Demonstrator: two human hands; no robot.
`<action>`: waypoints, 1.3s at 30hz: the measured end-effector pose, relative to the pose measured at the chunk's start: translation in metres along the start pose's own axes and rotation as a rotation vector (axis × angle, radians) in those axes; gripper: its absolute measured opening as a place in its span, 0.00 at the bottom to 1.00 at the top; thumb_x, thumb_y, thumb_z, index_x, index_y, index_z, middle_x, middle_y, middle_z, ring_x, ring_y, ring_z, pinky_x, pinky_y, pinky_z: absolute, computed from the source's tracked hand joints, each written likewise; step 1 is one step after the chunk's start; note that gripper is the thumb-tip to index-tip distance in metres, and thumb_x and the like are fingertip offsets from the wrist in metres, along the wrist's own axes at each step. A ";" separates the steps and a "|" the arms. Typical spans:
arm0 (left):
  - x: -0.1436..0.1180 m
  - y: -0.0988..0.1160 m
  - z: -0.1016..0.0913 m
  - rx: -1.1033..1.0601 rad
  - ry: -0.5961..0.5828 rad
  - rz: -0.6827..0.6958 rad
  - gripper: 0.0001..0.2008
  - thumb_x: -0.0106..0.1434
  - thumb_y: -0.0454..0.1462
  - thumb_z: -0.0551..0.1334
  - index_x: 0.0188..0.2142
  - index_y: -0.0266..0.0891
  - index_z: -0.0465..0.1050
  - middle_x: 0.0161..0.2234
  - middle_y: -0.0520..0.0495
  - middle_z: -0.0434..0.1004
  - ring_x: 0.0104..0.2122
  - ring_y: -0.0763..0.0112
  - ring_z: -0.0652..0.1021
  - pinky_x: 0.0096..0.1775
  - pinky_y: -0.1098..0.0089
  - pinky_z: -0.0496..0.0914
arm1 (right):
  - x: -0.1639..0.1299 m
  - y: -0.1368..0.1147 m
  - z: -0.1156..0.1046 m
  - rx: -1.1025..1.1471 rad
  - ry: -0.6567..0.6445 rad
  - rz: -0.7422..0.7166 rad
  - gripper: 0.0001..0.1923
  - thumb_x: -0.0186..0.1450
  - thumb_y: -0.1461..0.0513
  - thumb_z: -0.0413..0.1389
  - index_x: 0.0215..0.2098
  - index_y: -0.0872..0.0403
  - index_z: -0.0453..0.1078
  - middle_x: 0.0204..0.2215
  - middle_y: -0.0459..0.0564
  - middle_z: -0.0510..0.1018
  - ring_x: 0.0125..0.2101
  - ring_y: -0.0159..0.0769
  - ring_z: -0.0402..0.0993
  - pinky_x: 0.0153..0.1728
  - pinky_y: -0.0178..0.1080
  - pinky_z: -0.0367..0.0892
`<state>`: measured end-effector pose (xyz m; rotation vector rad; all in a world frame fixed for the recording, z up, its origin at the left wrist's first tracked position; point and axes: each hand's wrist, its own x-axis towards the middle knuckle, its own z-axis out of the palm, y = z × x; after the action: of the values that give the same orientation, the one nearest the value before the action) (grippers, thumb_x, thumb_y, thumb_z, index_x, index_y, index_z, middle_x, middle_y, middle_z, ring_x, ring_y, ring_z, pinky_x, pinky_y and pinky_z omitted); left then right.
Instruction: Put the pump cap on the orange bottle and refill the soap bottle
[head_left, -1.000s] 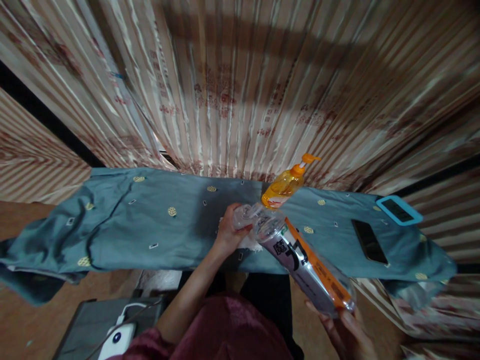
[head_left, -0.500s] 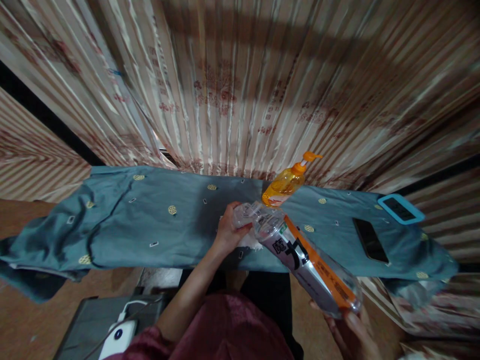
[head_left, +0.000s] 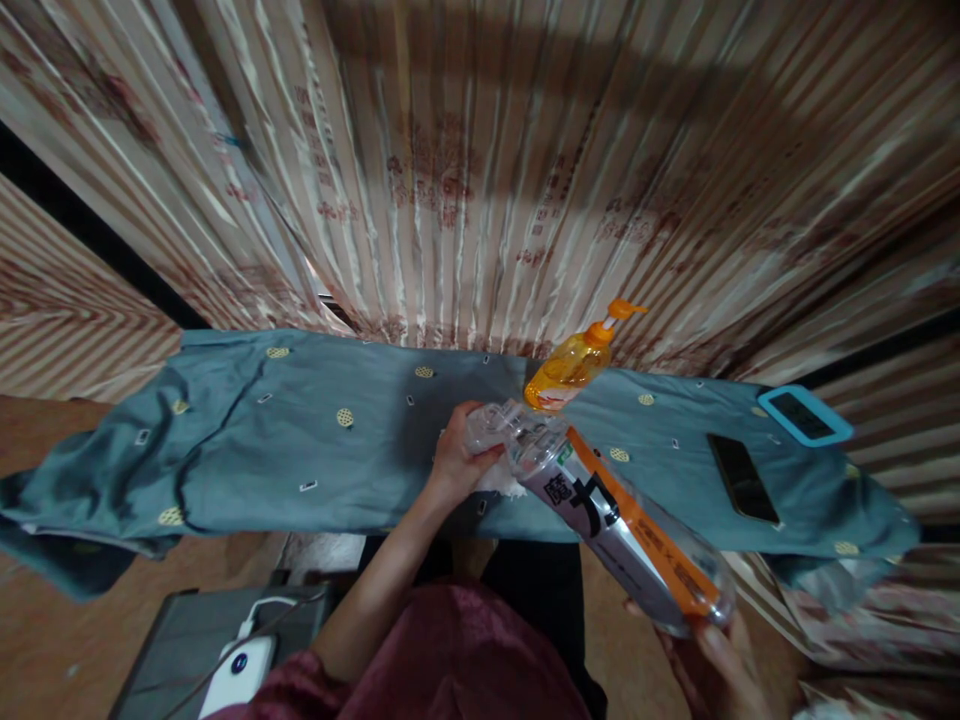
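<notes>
My left hand [head_left: 454, 465] is wrapped round a small clear plastic container [head_left: 484, 428] above the cloth. My right hand [head_left: 709, 655] grips the bottom end of a large clear plastic bottle [head_left: 622, 530] with a silver and orange label. The bottle lies tilted, its bottom low at the right and its top up against the small container; I cannot tell whether the two mouths touch. Part of a white crumpled tissue [head_left: 501, 475] shows beneath my left hand. Just beyond the bottle's top stands an orange pump bottle [head_left: 568, 370] with yellow liquid.
A green-blue cloth with pineapple prints [head_left: 247, 440] covers the narrow table. At its right lie a dark phone [head_left: 742, 478] and a blue-framed device [head_left: 805, 416]. A white power bank [head_left: 238, 675] with a cable rests on a grey surface [head_left: 172, 640] lower left. A striped curtain [head_left: 465, 200] hangs behind.
The bottle's bottom end and my right hand have shifted slightly to the right. My left hand keeps its hold on the small container, almost unmoved.
</notes>
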<state>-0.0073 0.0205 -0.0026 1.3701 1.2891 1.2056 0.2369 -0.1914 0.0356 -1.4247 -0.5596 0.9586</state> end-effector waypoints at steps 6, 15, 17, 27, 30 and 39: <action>0.001 -0.001 -0.001 -0.002 -0.009 0.017 0.30 0.51 0.34 0.77 0.53 0.44 0.73 0.49 0.47 0.85 0.51 0.54 0.84 0.54 0.58 0.77 | -0.001 -0.013 0.013 0.050 0.066 0.081 0.49 0.56 0.42 0.74 0.72 0.43 0.68 0.56 0.57 0.84 0.46 0.51 0.85 0.48 0.51 0.81; 0.000 -0.002 -0.001 -0.016 -0.014 0.012 0.30 0.52 0.33 0.77 0.54 0.43 0.72 0.50 0.46 0.84 0.51 0.53 0.84 0.55 0.57 0.77 | -0.001 -0.010 0.017 0.096 0.083 0.050 0.48 0.54 0.43 0.75 0.68 0.46 0.72 0.63 0.61 0.79 0.59 0.61 0.80 0.53 0.56 0.79; -0.001 -0.002 -0.001 -0.018 -0.016 0.007 0.30 0.52 0.33 0.76 0.54 0.44 0.72 0.52 0.45 0.84 0.54 0.52 0.83 0.57 0.56 0.76 | 0.000 -0.010 0.017 0.114 0.094 0.046 0.46 0.53 0.44 0.75 0.66 0.46 0.73 0.64 0.61 0.79 0.60 0.62 0.79 0.53 0.56 0.79; 0.000 -0.001 -0.002 -0.005 -0.006 0.006 0.31 0.50 0.32 0.75 0.53 0.44 0.72 0.51 0.47 0.85 0.52 0.53 0.84 0.56 0.57 0.77 | -0.004 -0.021 0.020 0.020 0.064 0.037 0.47 0.52 0.42 0.75 0.66 0.46 0.73 0.62 0.59 0.81 0.59 0.60 0.79 0.51 0.54 0.79; -0.001 -0.002 -0.002 -0.008 -0.004 0.009 0.30 0.51 0.32 0.75 0.53 0.44 0.72 0.51 0.46 0.84 0.52 0.52 0.84 0.57 0.56 0.76 | -0.005 -0.024 0.024 0.017 0.081 0.046 0.51 0.50 0.41 0.75 0.68 0.46 0.71 0.63 0.60 0.79 0.63 0.63 0.75 0.49 0.52 0.80; 0.001 -0.004 -0.001 -0.021 0.006 -0.002 0.31 0.50 0.30 0.75 0.53 0.44 0.72 0.51 0.47 0.84 0.53 0.53 0.84 0.57 0.57 0.76 | -0.006 -0.024 0.023 -0.043 0.037 -0.023 0.45 0.58 0.42 0.71 0.70 0.46 0.70 0.65 0.59 0.78 0.64 0.58 0.76 0.53 0.50 0.79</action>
<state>-0.0090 0.0214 -0.0063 1.3506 1.2779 1.2191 0.2201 -0.1809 0.0624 -1.4685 -0.5711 0.9046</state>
